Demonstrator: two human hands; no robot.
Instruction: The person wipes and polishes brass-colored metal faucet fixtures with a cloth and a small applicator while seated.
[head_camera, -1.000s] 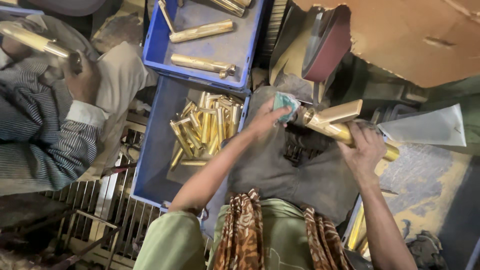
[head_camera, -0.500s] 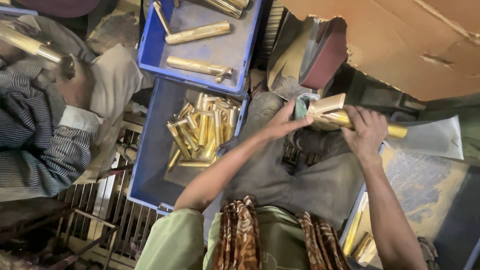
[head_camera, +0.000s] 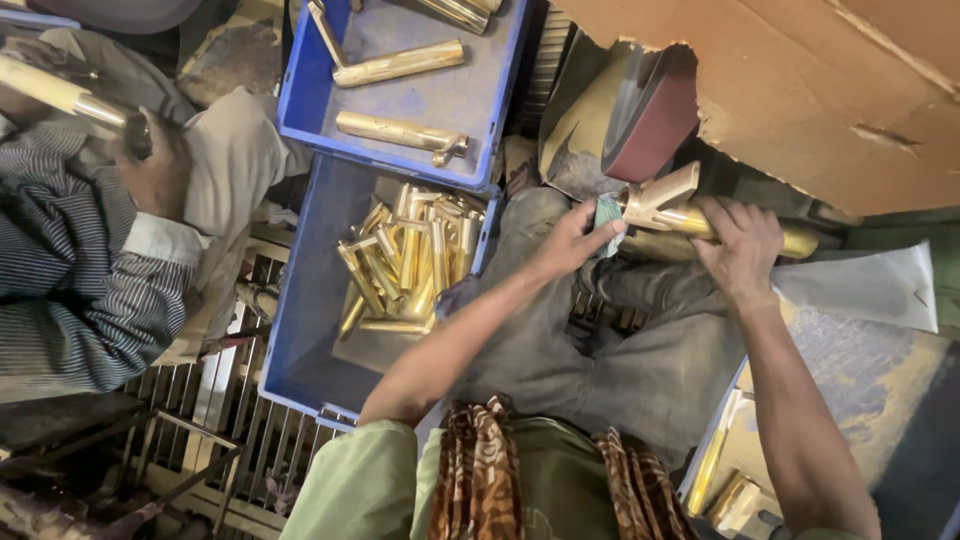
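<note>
My right hand (head_camera: 742, 246) grips a long brass tap-shaped part (head_camera: 672, 206) by its shaft, holding it near a dark red abrasive belt (head_camera: 652, 112). My left hand (head_camera: 572, 240) pinches a small pale green cloth (head_camera: 608, 212) against the part's wider angled end. Both hands are over my lap, above grey trousers (head_camera: 600, 360).
A blue bin (head_camera: 320, 290) to the left holds several brass parts (head_camera: 410, 262). A second blue bin (head_camera: 420, 100) beyond it has three longer brass pieces. A co-worker's hand (head_camera: 155, 165) in a striped sleeve holds a brass rod at far left. Brown cardboard (head_camera: 800, 80) covers the upper right. A metal grate (head_camera: 200, 400) lies lower left.
Both hands and the brass part have moved up and away from my body toward the abrasive belt. The part's angled end now sits close under the belt.
</note>
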